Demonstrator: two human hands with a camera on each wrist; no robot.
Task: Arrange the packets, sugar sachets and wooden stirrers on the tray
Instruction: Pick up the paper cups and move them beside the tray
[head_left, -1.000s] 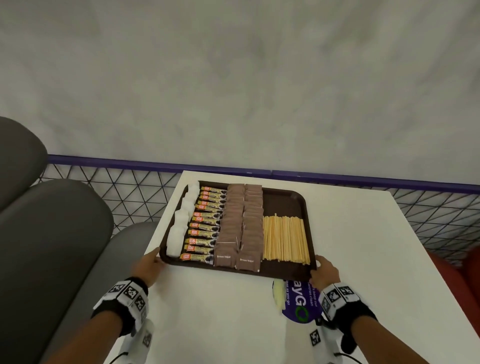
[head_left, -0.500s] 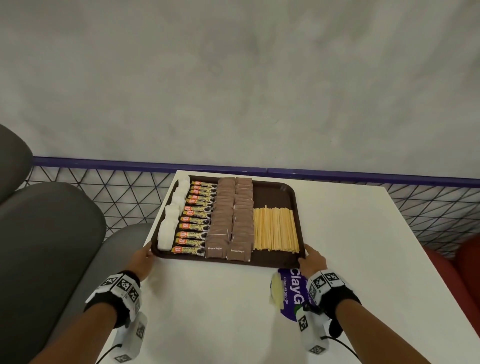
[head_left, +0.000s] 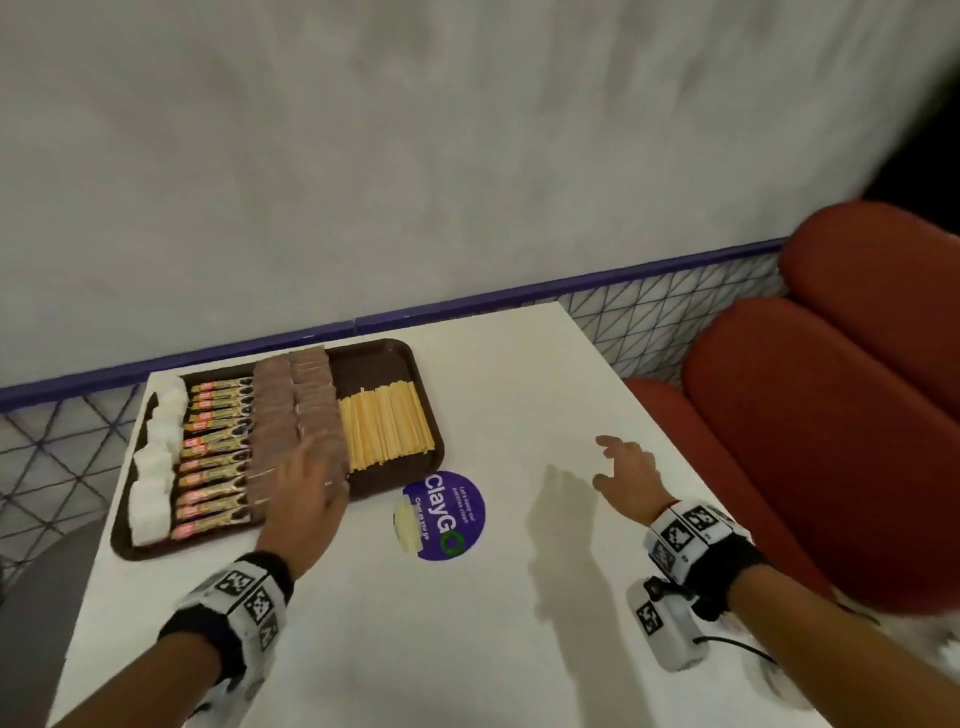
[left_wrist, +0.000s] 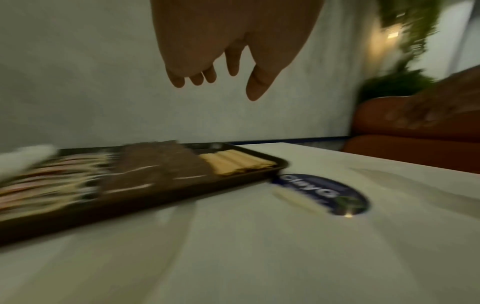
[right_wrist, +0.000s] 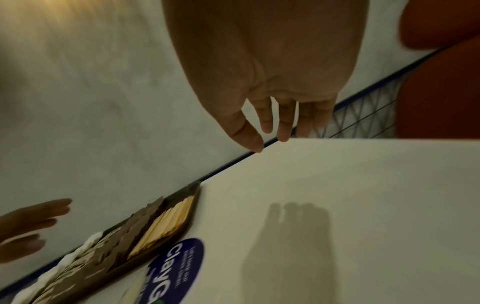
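Note:
A dark brown tray (head_left: 400, 358) lies at the table's far left corner. It holds a column of white sachets (head_left: 156, 457), a column of gold coffee packets (head_left: 215, 447), two columns of brown sugar sachets (head_left: 293, 395) and a bundle of wooden stirrers (head_left: 387, 423). My left hand (head_left: 311, 491) hovers blurred over the tray's near edge and the brown sachets, fingers relaxed, holding nothing. My right hand (head_left: 626, 475) floats above the bare table right of the tray, fingers spread and empty. The left wrist view shows the left hand (left_wrist: 221, 80) loosely hanging above the tray (left_wrist: 259, 176).
A round purple "ClayGo" sticker (head_left: 447, 514) with a pale strip (head_left: 408, 525) on it sits on the white table (head_left: 519, 597) near the tray's right corner. Red cushioned seats (head_left: 831, 441) stand to the right, a grey wall (head_left: 415, 156) behind.
Both hands let go of the tray's near corners. The left hand rose over the tray, the right hand swung out to the right. The view turned right, so the tray now sits at the left.

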